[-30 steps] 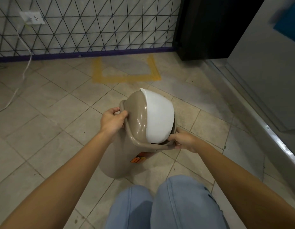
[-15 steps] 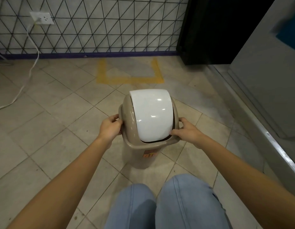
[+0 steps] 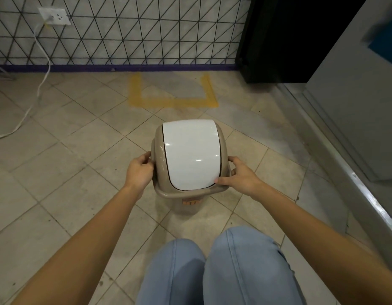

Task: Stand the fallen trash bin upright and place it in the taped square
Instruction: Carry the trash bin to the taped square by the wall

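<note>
Head view: the glossy tan plastic trash bin (image 3: 161, 150) with its rounded white swing lid (image 3: 190, 155) stands upright on matte beige floor tiles (image 3: 69, 172) — short of the yellow taped square (image 3: 173, 102). Left hand (image 3: 139, 171) and right hand (image 3: 241, 177) grasp its rim.

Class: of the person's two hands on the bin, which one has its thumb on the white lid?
The right hand: its thumb lies on the white lid. The left hand grips only the bin rim.
</note>
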A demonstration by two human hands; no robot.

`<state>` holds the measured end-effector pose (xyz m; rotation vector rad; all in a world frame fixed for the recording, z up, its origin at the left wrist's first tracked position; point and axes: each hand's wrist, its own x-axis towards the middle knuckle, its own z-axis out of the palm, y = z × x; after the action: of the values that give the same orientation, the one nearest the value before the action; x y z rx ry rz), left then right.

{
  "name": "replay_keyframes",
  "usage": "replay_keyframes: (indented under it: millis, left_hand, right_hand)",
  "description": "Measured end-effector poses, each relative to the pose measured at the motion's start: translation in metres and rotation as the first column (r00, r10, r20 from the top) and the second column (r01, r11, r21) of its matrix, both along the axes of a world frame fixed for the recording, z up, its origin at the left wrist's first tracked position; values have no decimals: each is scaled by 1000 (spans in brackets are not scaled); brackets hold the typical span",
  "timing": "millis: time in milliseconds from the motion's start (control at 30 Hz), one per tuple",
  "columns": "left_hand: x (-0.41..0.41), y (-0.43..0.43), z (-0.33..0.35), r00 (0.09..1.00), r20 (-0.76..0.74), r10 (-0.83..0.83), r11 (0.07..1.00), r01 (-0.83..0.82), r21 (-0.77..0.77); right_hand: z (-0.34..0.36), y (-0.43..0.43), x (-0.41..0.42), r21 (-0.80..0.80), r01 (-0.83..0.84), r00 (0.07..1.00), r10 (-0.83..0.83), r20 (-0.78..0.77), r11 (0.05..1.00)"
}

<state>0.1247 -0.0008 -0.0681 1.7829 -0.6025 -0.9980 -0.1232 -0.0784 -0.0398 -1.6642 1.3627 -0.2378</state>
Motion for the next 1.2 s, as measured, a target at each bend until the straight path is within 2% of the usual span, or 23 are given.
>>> replay_keyframes:
  millis: [100,200,267,333,400,500,567,833,1200]
  left_hand:
    - [-1,0,1,1000,7,3,1000,-3,-5]
    - [-3,1,1,997,80,13,1000,-12,-15]
    - [-7,3,6,979,203,9,1000,-3,-30]
    - [-12,7,10,927,374,-11,998,32,-48]
    - [-16,12,11,888,459,1,995,43,-86]
    - [-26,22,10,879,476,35,977,70,-201]
    - [-32,29,7,858,514,-10,964,144,-222]
    - [-25,37,1,719,630,-294,899,431,-73]
    - [-24,4,5,729,625,-281,917,396,-50]
  right_hand:
    - [-2,0,0,-7,-5,1000,5,2,1000]
    - [-3,2,0,-77,-17,999,14,-43,997]
    - [-3,5,2,-190,-36,996,18,-91,981]
    - [-2,9,6,-299,-70,996,49,-77,952]
    - [0,12,10,-355,-110,994,96,-58,928]
    - [3,17,14,-400,-157,988,147,-57,903]
    - [6,18,17,-411,-180,984,163,-77,893]
    - [11,9,19,-421,-229,972,188,-138,877]
    - [5,-20,31,-422,-163,986,132,-104,892]
